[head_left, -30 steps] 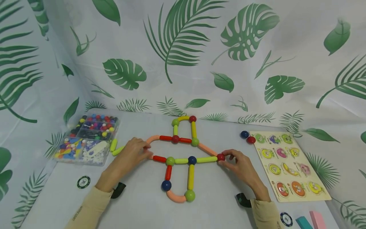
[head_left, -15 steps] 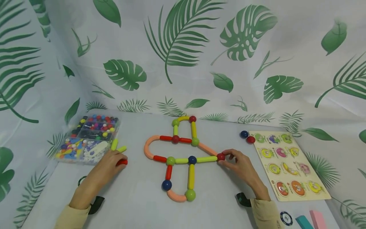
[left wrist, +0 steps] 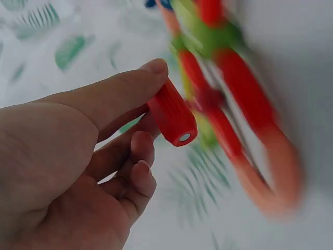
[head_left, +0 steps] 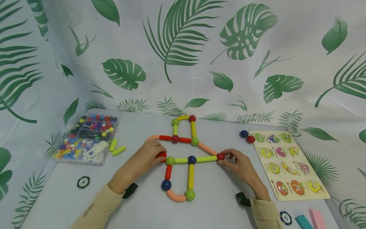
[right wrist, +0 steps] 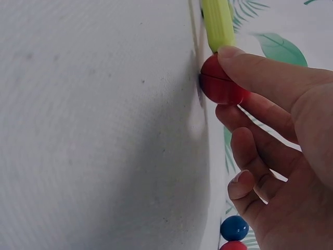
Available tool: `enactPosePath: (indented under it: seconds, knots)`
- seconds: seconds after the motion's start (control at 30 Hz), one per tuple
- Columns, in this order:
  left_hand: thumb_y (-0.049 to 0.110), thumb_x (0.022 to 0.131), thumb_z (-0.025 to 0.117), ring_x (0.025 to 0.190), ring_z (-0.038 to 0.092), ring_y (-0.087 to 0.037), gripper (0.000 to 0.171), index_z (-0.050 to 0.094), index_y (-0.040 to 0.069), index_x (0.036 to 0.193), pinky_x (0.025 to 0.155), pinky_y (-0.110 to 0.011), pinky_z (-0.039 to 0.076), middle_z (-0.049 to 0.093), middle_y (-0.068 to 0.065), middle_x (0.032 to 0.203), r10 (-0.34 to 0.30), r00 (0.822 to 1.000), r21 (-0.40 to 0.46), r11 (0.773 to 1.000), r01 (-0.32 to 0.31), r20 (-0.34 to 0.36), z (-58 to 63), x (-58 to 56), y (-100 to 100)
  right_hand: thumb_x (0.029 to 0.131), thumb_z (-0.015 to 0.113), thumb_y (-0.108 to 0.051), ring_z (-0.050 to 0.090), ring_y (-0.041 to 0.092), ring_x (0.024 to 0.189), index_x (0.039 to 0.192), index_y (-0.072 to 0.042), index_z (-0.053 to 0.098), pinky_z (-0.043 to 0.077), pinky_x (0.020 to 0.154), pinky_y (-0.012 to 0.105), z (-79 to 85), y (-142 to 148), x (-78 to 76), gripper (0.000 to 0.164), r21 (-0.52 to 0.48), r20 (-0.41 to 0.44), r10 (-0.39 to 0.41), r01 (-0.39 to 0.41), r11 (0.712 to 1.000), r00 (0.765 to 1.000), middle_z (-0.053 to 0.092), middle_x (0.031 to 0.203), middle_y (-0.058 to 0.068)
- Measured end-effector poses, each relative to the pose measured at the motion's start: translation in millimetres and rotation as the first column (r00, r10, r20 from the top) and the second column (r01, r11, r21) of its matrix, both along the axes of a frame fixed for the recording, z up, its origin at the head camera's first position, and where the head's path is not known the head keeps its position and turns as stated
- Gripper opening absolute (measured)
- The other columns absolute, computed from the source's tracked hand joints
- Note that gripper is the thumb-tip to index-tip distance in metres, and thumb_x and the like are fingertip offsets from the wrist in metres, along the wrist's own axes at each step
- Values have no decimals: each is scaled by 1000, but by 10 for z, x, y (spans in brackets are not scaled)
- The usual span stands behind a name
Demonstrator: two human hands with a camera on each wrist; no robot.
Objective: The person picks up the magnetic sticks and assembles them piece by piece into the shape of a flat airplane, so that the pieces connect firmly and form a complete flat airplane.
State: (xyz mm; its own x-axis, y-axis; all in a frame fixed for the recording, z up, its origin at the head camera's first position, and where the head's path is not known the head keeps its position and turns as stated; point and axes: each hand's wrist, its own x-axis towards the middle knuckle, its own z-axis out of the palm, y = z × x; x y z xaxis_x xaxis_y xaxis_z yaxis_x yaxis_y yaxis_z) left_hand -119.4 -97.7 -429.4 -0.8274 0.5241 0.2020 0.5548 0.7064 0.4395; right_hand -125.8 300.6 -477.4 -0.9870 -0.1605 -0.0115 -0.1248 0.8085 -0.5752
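Observation:
My left hand [head_left: 144, 159] pinches a short red magnetic rod [left wrist: 174, 115] between thumb and fingers, its silver end showing in the left wrist view. In the head view that hand is over the left end of a flat figure of magnetic rods and balls, hiding part of its curved orange rod [head_left: 152, 137]. At the figure's right tip, my right hand [head_left: 238, 165] pinches a red ball [right wrist: 221, 80], which joins a lime rod [right wrist: 218, 23] and a straight orange rod [head_left: 207, 148]. A lime ball [head_left: 170, 161] lies just right of my left fingertips.
Two loose lime rods [head_left: 118, 150] lie beside a divided bead box [head_left: 104, 163] at left. A blue ball [head_left: 244, 134] and another red ball [head_left: 250, 139] sit by a fruit puzzle board [head_left: 304, 187] at right. Pink [head_left: 317, 218] and teal blocks [head_left: 303, 221] lie front right.
My left hand left the figure for the area by the bead box, where a red rod showed at its fingers, then came back right with it. My right hand stayed on the red ball.

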Motion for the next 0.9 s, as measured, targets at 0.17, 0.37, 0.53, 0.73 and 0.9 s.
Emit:
enactPosePath:
  seconds: [0.17, 0.37, 0.53, 0.73, 0.9]
  knots:
    - [21, 90, 78, 101, 54, -16, 22, 75, 12, 110, 94, -31, 49, 68, 0, 104, -170, 985, -65, 983, 172, 41, 126, -119, 615, 86, 81, -40, 50, 20, 94, 122, -18, 68, 40, 75, 30, 2, -7, 3, 44, -4, 4, -7, 7, 1000, 1000, 61, 100, 2]
    - [24, 91, 77, 94, 55, -12, 15, 77, 14, 103, 90, -22, 46, 68, 5, 95, -291, 952, -182, 935, 304, 94, 128, -179, 1266, 86, 81, -41, 51, 20, 92, 121, -19, 68, 41, 73, 28, 4, -11, 0, 44, 1, 9, -7, 7, 1000, 1000, 61, 99, 2]
    - [27, 92, 77, 97, 60, -10, 14, 78, 17, 103, 94, -22, 46, 72, 8, 94, -360, 931, -304, 881, 362, 63, 26, -163, 1634, 86, 81, -39, 51, 20, 92, 121, -18, 68, 41, 74, 29, -1, -1, -2, 43, -3, -11, 4, -4, 1000, 1000, 62, 99, 1]
    - [30, 90, 78, 88, 58, -8, 13, 79, 21, 99, 89, -22, 46, 73, 11, 87, -390, 920, -396, 840, 371, 36, -138, -106, 1871, 87, 81, -37, 51, 18, 93, 121, -18, 68, 42, 77, 29, -11, 11, -2, 41, -6, -26, 17, -17, 1000, 1000, 64, 100, 0]
    - [27, 88, 81, 84, 54, -8, 9, 79, 19, 92, 86, -22, 46, 70, 10, 80, -370, 925, -374, 849, 373, 81, -217, -81, 1921, 87, 80, -39, 51, 18, 93, 120, -20, 67, 41, 77, 29, -15, 17, -1, 41, -6, -25, 15, -15, 1000, 1000, 63, 99, 0]
